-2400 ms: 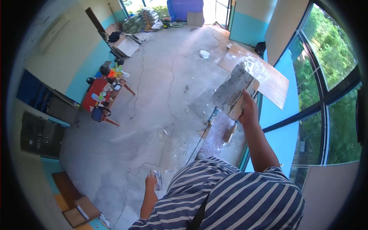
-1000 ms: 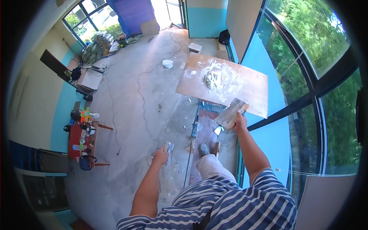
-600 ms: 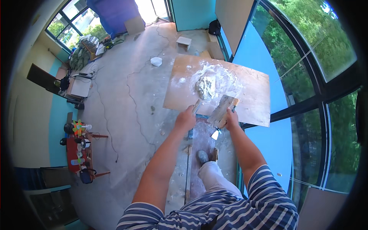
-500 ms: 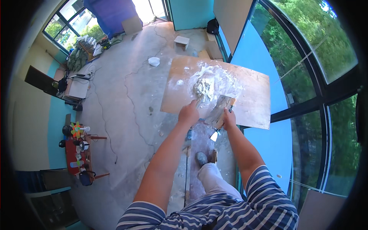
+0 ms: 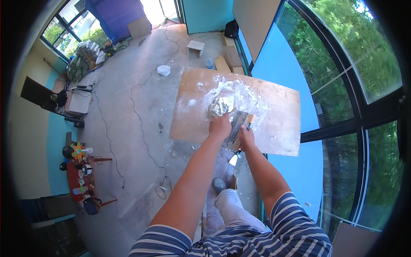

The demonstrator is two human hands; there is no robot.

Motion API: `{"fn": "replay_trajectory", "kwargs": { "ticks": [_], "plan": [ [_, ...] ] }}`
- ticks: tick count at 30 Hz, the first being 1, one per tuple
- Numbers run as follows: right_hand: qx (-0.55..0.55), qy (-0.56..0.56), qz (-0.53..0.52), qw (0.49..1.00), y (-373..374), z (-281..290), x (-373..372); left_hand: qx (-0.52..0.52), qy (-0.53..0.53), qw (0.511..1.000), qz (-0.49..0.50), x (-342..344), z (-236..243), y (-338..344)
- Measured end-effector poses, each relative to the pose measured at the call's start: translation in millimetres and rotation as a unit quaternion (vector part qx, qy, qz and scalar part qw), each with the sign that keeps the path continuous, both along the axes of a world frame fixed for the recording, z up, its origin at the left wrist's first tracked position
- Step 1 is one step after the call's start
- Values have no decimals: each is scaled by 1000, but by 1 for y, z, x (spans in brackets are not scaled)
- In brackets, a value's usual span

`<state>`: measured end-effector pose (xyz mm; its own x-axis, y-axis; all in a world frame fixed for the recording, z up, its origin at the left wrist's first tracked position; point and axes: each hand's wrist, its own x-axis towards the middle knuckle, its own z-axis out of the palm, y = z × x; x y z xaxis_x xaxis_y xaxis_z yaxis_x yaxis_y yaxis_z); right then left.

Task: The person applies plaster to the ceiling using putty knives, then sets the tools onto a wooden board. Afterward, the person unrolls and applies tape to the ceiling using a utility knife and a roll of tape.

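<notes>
A pale wooden board lies in front of me, smeared with white plaster. A thick lump of wet plaster sits near its middle. Close to that lump, my left hand is closed; what it grips is mostly hidden behind the fist. My right hand is wrapped round a wide putty knife, whose grey-smeared blade tilts toward my left hand. Below the right fist a small scraper sticks out with its bright blade pointing down, apparently held in the same hand.
Beneath me is a narrow plank with my shoe on it. Windows and a blue panel line the right. Cables run across the floor at left, past a white bag, a small stool and a cluttered red table.
My left hand has come rightward, nearer to the wide putty knife. The right hand has shifted a little left and lower, and its blade looks steeper. The whole view has moved slightly.
</notes>
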<state>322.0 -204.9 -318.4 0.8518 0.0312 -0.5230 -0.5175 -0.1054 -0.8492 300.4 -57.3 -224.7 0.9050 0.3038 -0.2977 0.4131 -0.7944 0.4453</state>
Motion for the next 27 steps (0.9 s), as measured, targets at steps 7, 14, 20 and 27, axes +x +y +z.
{"fn": "replay_trajectory", "kwargs": {
  "ticks": [7,14,20,27],
  "plan": [
    [47,43,-17,998,10,0,6,-39,17,999,-4,0,-1,14],
    [-273,-168,246,915,-22,-35,21,-93,-21,995,-28,-3,5,0],
    [238,73,16,968,-2,51,4,-58,-84,995,20,-48,61,15],
    [372,84,78,921,11,137,-35,-29,-277,960,-19,-150,162,31]
  ]
}}
